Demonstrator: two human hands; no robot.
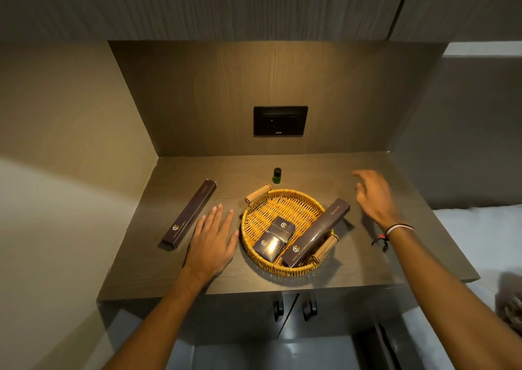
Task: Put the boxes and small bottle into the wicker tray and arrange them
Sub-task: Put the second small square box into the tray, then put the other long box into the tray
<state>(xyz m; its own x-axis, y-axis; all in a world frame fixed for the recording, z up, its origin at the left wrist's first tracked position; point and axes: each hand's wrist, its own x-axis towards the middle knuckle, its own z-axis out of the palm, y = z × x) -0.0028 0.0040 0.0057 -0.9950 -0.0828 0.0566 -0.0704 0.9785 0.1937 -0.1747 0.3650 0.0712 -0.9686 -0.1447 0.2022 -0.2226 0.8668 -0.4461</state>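
A round wicker tray [255, 252] with two wooden handles sits in the middle of the dark counter. Two small dark boxes [275, 238] lie side by side inside it. A long dark box [316, 232] leans across the tray's right rim. Another long dark box [189, 214] lies on the counter to the left. A small green bottle [277, 175] with a black cap stands behind the tray. My left hand [213, 238] rests flat on the counter between the left box and the tray. My right hand [375, 197] hovers empty, right of the tray, fingers spread.
A black wall socket [280, 121] is set in the back panel. The counter [395, 265] has a wall on its left and ends at its front and right edges. Cupboard doors with black handles [293, 310] are below. A white bed [480, 236] lies to the right.
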